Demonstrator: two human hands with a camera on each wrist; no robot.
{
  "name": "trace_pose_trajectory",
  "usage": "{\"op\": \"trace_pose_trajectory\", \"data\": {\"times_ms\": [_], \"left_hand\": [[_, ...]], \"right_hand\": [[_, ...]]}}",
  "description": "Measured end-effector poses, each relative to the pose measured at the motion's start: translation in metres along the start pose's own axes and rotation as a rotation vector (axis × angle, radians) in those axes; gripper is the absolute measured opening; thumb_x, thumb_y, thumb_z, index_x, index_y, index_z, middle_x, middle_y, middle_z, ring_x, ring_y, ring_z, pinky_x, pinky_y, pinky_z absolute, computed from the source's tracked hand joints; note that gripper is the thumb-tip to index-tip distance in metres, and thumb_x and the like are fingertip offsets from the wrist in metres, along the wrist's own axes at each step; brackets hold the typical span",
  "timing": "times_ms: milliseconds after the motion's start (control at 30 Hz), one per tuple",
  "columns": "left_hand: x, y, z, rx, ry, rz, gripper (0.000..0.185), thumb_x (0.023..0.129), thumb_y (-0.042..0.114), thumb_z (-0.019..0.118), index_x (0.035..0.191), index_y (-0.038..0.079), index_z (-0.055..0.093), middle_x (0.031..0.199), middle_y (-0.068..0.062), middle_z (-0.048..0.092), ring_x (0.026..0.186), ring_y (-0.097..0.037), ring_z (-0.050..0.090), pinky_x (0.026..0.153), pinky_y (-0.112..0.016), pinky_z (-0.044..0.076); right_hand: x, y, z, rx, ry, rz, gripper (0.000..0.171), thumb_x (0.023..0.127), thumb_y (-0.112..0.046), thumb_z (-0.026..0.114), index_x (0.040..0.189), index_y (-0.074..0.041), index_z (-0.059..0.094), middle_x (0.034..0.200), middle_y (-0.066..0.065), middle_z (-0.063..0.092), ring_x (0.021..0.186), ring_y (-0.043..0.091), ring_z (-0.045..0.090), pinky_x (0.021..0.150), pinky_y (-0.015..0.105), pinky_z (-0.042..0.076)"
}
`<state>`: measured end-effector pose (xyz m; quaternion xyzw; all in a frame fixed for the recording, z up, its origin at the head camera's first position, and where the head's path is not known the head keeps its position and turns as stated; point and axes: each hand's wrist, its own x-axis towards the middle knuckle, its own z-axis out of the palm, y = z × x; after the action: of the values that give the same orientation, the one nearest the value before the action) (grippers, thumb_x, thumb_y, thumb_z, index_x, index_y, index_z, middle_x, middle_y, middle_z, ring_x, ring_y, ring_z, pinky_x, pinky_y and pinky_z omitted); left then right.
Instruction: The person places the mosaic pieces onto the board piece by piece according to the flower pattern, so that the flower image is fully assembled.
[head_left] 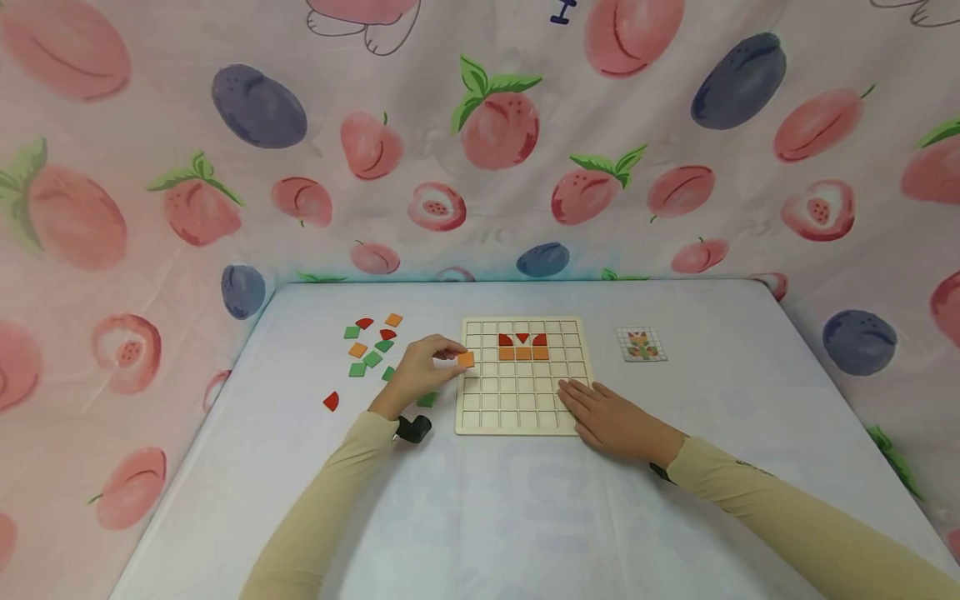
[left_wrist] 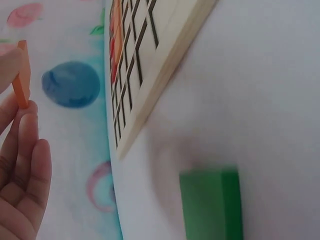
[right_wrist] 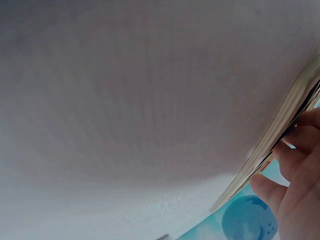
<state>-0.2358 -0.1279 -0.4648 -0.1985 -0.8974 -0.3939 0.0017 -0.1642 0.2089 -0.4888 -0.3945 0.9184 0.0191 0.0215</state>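
Between thumb and fingers, my left hand [head_left: 423, 371] pinches an orange square tile [head_left: 466, 359] over the left edge of a wooden grid board [head_left: 517, 411]. The left wrist view shows that tile [left_wrist: 22, 75] held on edge at the fingertips. On the board, a row of orange squares [head_left: 522, 354] lies under two red quarter-circle pieces [head_left: 539, 340] and a small red triangle [head_left: 522, 338]. My right hand [head_left: 617, 419] rests on the board's lower right edge with its fingers extended. In the right wrist view its fingers [right_wrist: 290, 162] touch the board's rim [right_wrist: 265, 145].
Left of the board lie loose green squares [head_left: 357, 369], red quarter-circles [head_left: 332, 402] and orange squares [head_left: 393, 320]. A green piece [head_left: 427, 400] sits near my left wrist. A small gridded picture card [head_left: 641, 344] with a flower design lies right of the board on the white tablecloth [head_left: 525, 517].
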Motion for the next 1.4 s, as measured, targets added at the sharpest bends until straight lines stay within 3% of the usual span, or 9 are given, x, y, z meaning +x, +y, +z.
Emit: {"op": "trace_pose_trajectory", "data": {"times_ms": [467, 667, 900, 1400], "left_hand": [[0.038, 0.02, 0.036, -0.034, -0.155, 0.021, 0.027, 0.082, 0.017, 0.073, 0.106, 0.006, 0.069, 0.105, -0.007, 0.065, 0.094, -0.018, 0.059, 0.085, -0.031, 0.051], [0.051, 0.028, 0.048, 0.062, -0.236, 0.023, 0.029, 0.081, 0.022, 0.074, 0.106, 0.008, 0.07, 0.102, -0.006, 0.065, 0.09, -0.016, 0.058, 0.08, -0.027, 0.05], [0.057, 0.033, 0.057, 0.081, -0.308, 0.033, 0.029, 0.082, 0.021, 0.073, 0.108, 0.007, 0.07, 0.111, -0.005, 0.066, 0.096, -0.015, 0.061, 0.084, -0.027, 0.051], [0.066, 0.037, 0.065, 0.171, -0.383, 0.089, 0.027, 0.08, 0.016, 0.075, 0.105, 0.007, 0.071, 0.103, -0.004, 0.07, 0.096, -0.015, 0.063, 0.085, -0.026, 0.051]], "right_hand": [[0.0, 0.0, -0.001, 0.018, -0.02, 0.011, 0.055, 0.099, -0.029, 0.042, 0.145, -0.001, 0.032, 0.152, 0.014, 0.031, 0.141, 0.03, 0.03, 0.11, 0.05, 0.031], [0.0, 0.0, -0.003, 0.022, -0.017, 0.009, 0.055, 0.099, -0.03, 0.042, 0.145, -0.001, 0.032, 0.153, 0.013, 0.031, 0.141, 0.029, 0.03, 0.11, 0.049, 0.031], [0.001, 0.0, -0.003, 0.019, -0.017, -0.002, 0.055, 0.099, -0.03, 0.041, 0.145, -0.001, 0.032, 0.153, 0.014, 0.03, 0.141, 0.029, 0.03, 0.11, 0.049, 0.031], [-0.001, 0.0, -0.002, 0.025, -0.002, -0.005, 0.054, 0.099, -0.029, 0.042, 0.144, -0.001, 0.033, 0.152, 0.015, 0.031, 0.14, 0.03, 0.031, 0.109, 0.05, 0.032]]}}
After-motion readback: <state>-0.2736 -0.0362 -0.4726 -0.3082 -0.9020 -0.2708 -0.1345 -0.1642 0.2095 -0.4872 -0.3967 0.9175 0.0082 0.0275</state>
